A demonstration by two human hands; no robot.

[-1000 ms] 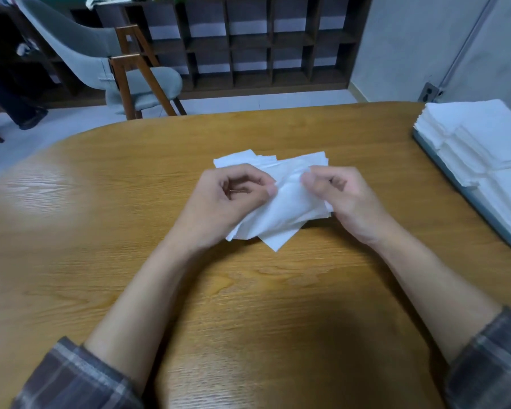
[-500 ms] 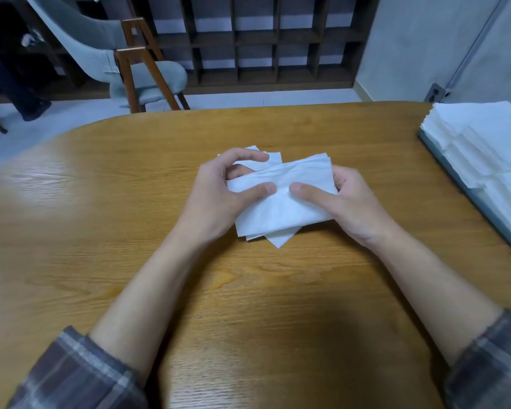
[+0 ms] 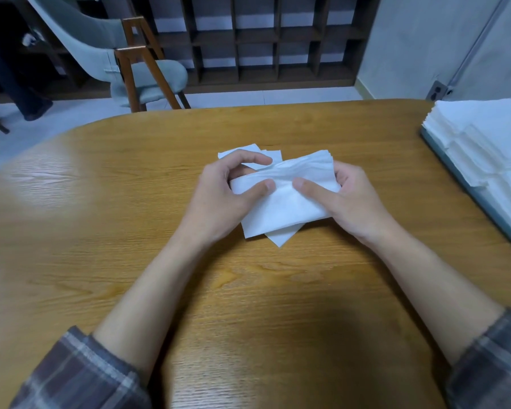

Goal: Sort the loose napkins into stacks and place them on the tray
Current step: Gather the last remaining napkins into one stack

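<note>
Plainly, both hands are on one bundle of napkins (image 3: 283, 208), held over the middle of the table (image 3: 101, 231), a little nearer its far edge. The left hand (image 3: 219, 196) grips the bundle's left end, thumb flat on top and fingers curled over the far side. The right hand (image 3: 351, 202) grips the right end, thumb lying across the top sheet; its fingers are hidden behind and beneath the paper. The sheets are plain white, creased along the upper fold. One corner pokes out below the bundle's near edge; it seems to be a sheet lying askew, though whether it sits in the grip or rests on the wood is hard to say.

A few loose napkins (image 3: 248, 150) lie flat on the table just behind the left fingers, partly covered by them.

At the table's right edge a blue tray (image 3: 466, 179) carries stacked napkins (image 3: 484, 137); the frame cuts off its right side, so the count of stacks cannot be made out.

Plaid sleeves (image 3: 80, 376) are pushed up both forearms. Beyond the far edge stand a grey chair (image 3: 106, 48) with wooden legs and a dark shelf unit (image 3: 278, 39), both soft in focus.
</note>
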